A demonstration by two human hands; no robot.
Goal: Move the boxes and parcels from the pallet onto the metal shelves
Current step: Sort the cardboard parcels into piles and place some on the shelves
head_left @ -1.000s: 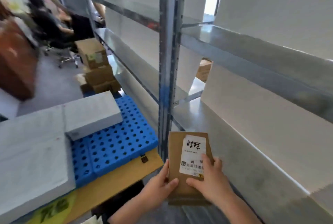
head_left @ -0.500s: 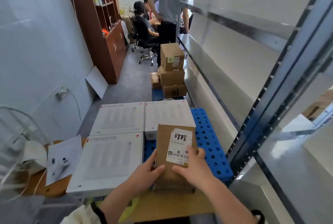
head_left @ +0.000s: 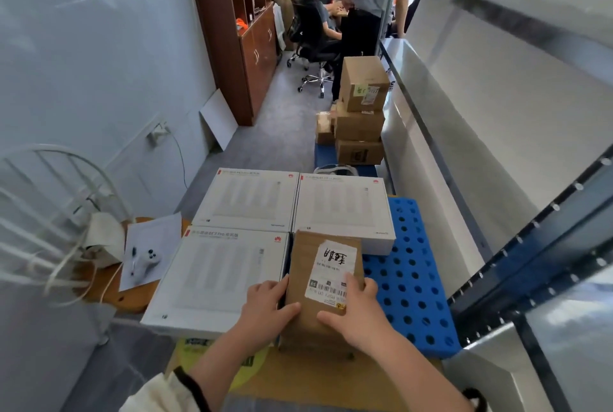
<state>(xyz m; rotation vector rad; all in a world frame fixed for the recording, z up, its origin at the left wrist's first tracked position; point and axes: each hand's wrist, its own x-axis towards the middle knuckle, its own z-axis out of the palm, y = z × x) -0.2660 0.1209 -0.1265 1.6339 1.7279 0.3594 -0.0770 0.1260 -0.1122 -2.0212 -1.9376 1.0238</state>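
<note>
Both hands are on the brown parcel (head_left: 323,282), which stands upright between them with its labelled face towards the person. The left hand (head_left: 265,309) grips the parcel's left edge, thumb laid across the front low down and fingers curled round the side. The right hand (head_left: 355,309) grips the right edge, its thumb low on the front and its fingers overlapping the bottom of the white label (head_left: 333,270), just above the barcode. The parcel's lower end is down by a flat cardboard sheet (head_left: 315,375) beneath the wrists, though I cannot tell whether it rests there or is held just clear. Touching the left hand on its outer side is a flat white box (head_left: 215,279), and two more white boxes (head_left: 247,199) lie side by side beyond the fingertips, past the parcel's top edge. To the right of the right hand the blue pallet (head_left: 414,279) shows its rows of round holes. Further right again, well apart from both hands, run the metal shelves (head_left: 441,106). Straight ahead, well beyond the hands, a stack of brown cartons (head_left: 361,113) stands against the shelving. Off to the left of the left hand a sheet of paper (head_left: 156,236) lies on a small wooden bench (head_left: 109,295).
</note>
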